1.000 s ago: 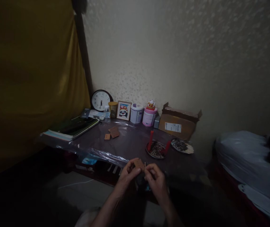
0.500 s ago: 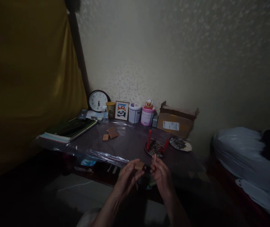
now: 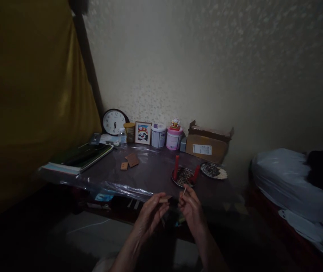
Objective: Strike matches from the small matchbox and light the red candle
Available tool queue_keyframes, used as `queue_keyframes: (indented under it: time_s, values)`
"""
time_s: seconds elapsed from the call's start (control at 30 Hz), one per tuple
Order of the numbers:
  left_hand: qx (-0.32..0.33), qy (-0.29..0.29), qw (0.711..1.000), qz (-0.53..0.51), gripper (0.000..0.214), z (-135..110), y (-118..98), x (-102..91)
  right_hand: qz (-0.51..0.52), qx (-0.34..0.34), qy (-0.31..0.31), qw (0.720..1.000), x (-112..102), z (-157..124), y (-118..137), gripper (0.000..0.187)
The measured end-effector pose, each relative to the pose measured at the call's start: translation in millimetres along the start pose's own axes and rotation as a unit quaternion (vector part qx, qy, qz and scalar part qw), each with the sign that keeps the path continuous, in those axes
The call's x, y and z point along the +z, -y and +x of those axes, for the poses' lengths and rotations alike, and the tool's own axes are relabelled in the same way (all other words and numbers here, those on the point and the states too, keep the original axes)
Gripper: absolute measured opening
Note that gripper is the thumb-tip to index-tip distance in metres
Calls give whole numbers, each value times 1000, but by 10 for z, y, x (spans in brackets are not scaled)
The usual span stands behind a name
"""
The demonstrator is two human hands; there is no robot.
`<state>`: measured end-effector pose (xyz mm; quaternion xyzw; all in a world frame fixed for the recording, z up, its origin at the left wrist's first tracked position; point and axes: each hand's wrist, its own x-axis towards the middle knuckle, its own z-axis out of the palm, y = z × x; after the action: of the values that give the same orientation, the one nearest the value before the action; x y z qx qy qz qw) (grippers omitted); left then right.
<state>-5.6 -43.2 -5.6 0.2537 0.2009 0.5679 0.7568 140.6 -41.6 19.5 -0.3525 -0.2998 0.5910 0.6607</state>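
Note:
In my left hand (image 3: 150,212), held at the table's front edge, is a small brown matchbox (image 3: 165,198), gripped between thumb and fingers. My right hand (image 3: 191,206) pinches a thin pale matchstick (image 3: 184,190), its tip pointing up. The two hands are a short gap apart. Just beyond them stands a dark round plate (image 3: 173,182) filled with speckled bits. On it one red candle (image 3: 176,167) is upright and a second red candle (image 3: 196,173) leans. Another plate (image 3: 206,174), to the right, carries several pale sticks (image 3: 221,173) and dark bits.
Small brown boxes (image 3: 124,166) lie on the plastic-covered table (image 3: 150,170). Along the wall are a clock (image 3: 114,121), a framed panda picture (image 3: 142,133), two tubs (image 3: 158,136) and a cardboard box (image 3: 208,145). Books (image 3: 79,158) sit at the left beside a yellow curtain (image 3: 36,94).
The matchbox has tilted and now shows a thinner profile. The matchstick leans more than before. Both hands stay close together, and the view has shifted slightly.

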Motion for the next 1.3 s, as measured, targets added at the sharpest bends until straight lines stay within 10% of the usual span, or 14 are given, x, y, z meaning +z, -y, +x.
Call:
queue_keyframes:
  time_s: [0.23, 0.97, 1.3]
  values:
    - [-1, 9, 1000, 16, 21, 13, 28, 2, -138, -107, -11, 985, -25, -14, -25, 26]
    - [22, -15, 991, 128, 34, -46, -51, 30, -453, -414, 2, 790, -16, -107, -124, 10]
    - [18, -5, 992, 126, 32, -247, -138, 81, -426, -378, 4, 822, 63, -278, -129, 12]
